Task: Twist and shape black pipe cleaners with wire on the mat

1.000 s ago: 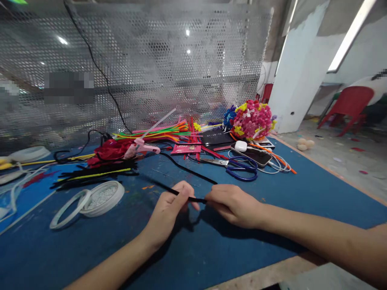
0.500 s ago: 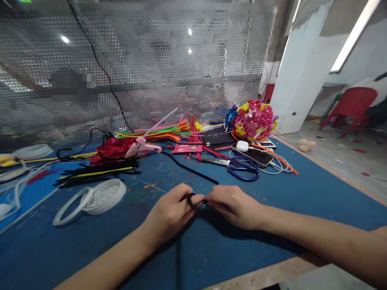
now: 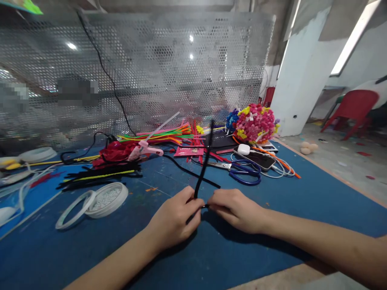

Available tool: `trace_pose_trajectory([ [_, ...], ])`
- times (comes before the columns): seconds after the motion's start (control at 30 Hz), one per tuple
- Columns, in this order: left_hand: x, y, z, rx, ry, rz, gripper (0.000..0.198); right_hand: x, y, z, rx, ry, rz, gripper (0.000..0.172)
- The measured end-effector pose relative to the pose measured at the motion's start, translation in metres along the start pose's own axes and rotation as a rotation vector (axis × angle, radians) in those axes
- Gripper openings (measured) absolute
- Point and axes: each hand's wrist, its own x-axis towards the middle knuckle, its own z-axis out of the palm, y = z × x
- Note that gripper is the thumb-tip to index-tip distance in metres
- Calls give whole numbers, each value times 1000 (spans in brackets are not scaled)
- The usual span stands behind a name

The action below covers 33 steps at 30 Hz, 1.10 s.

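Observation:
My left hand [image 3: 178, 215] is closed in a pinch on a black pipe cleaner [image 3: 204, 165], whose free length rises above the fingers and leans slightly right. Close beside it, my right hand [image 3: 237, 209] pinches a short dark piece between the two hands, which looks like part of the same pipe cleaner. The fingers hide most of the gripped part. Another black pipe cleaner [image 3: 184, 166] lies on the blue table [image 3: 169, 266] just beyond my hands. Blue-handled scissors [image 3: 244, 173] rest beyond my right hand.
At left stand a round tub of white beads [image 3: 110, 199] and its lid ring [image 3: 71, 217]. Behind them lie black pipe cleaners [image 3: 102, 175], a pink glue gun [image 3: 145, 150] and coloured pipe cleaners [image 3: 169, 133]. A phone [image 3: 260, 159], cables and a pink flower ball [image 3: 255, 123] sit at right.
A long length of black pipe cleaner now stands up from my left hand, where before it showed only a short dark curl. Both hands stay close together; the view has tilted slightly up.

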Motion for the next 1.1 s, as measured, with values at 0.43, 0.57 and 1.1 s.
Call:
trace_pose_trajectory([
  [0.43,-5,0,4,17,-36,-29,22,-2,-1,3,-42,-41,17,17],
  [0.57,-5,0,6,114,7,4,29,-3,-3,2,-32,-34,12,17],
  [1.1,1,0,0,-52,-94,-170,8,-1,3,7,-70,-101,30,14],
])
